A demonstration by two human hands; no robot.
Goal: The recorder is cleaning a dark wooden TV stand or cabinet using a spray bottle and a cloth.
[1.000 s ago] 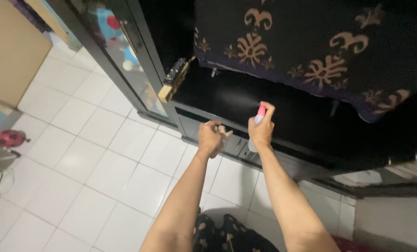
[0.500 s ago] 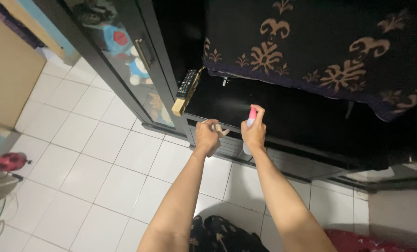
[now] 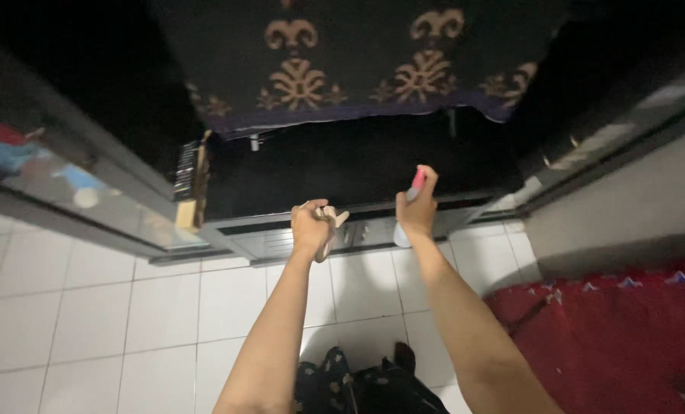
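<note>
view swung right since earlier, red rug [image 3: 611, 330] now showing | left hand [image 3: 312, 228] fisted on pale cloth [image 3: 333, 224] | right hand [image 3: 417, 208] grips spray bottle [image 3: 413, 192], nozzle toward dark cabinet [image 3: 342, 172]

Small spray bottle [image 3: 413, 201], pink top, in right hand [image 3: 417, 213].

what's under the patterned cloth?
Under the cloth is a dark cabinet recess; only two small metal fittings show below its hem. Anything higher is covered. Right hand holds a spray bottle in front.
</note>
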